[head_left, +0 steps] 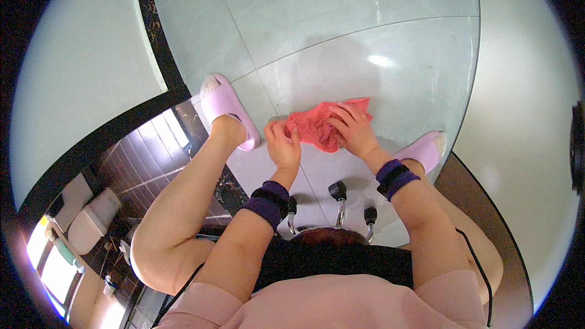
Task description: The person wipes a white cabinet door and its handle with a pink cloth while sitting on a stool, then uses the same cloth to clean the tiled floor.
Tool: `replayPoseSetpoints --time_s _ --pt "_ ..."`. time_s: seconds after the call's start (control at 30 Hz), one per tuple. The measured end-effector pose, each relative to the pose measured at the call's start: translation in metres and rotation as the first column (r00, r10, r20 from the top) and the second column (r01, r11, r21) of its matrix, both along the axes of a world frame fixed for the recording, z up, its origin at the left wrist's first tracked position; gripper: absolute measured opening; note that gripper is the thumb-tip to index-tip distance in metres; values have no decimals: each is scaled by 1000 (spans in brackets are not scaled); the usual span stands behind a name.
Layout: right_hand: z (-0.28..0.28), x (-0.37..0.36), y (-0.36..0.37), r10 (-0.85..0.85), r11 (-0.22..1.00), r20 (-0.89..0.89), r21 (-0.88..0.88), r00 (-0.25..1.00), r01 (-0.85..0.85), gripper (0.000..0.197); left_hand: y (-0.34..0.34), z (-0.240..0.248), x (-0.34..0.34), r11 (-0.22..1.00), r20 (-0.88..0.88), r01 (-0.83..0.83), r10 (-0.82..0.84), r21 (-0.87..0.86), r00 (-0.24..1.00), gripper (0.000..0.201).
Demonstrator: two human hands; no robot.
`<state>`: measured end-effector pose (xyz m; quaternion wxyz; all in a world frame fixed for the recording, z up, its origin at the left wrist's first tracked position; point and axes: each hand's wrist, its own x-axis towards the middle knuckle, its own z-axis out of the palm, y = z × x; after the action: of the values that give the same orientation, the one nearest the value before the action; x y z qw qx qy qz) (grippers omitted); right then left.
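A crumpled coral-red cloth (314, 125) lies on the pale tiled floor between my feet. My left hand (284, 148) is at its left edge, fingers curled and thumb closed on the fabric there. Over the right part of the cloth, my right hand (356, 131) bends its fingers onto a bunched fold; its thumb is mostly hidden. Each wrist wears a dark purple band. One corner of the cloth pokes out past the right fingers.
Pink slippers (228, 106) are on both my feet, left and right of the cloth. Black casters (337, 191) of a stool stand close behind my hands. A white panel (518, 109) rises at right. A dark-framed doorway shows a toilet (91, 222) at left.
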<state>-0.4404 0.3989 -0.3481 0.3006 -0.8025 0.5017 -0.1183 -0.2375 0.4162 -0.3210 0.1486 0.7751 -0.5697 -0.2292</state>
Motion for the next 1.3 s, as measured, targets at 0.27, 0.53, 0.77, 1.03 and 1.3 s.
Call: replayPoseSetpoints --time_s 0.27,0.53,0.77,1.03,1.3 --pt "-4 1 1 76 997 -54 -16 996 -77 45 5 -13 -16 780 95 625 -625 35 774 28" --pt "15 -46 -60 -383 920 58 -62 922 386 47 -133 -15 -67 534 150 809 -803 -247 576 26" --pt "-14 11 -61 -496 861 -155 40 854 507 32 -197 -24 -43 424 189 904 -893 58 407 28" --pt "4 150 77 0 810 332 554 943 -195 14 -71 5 74 -30 -211 757 -967 652 143 11" --pt "15 47 2 -559 829 227 184 798 528 33 -157 31 -11 154 -5 948 -987 280 162 11"
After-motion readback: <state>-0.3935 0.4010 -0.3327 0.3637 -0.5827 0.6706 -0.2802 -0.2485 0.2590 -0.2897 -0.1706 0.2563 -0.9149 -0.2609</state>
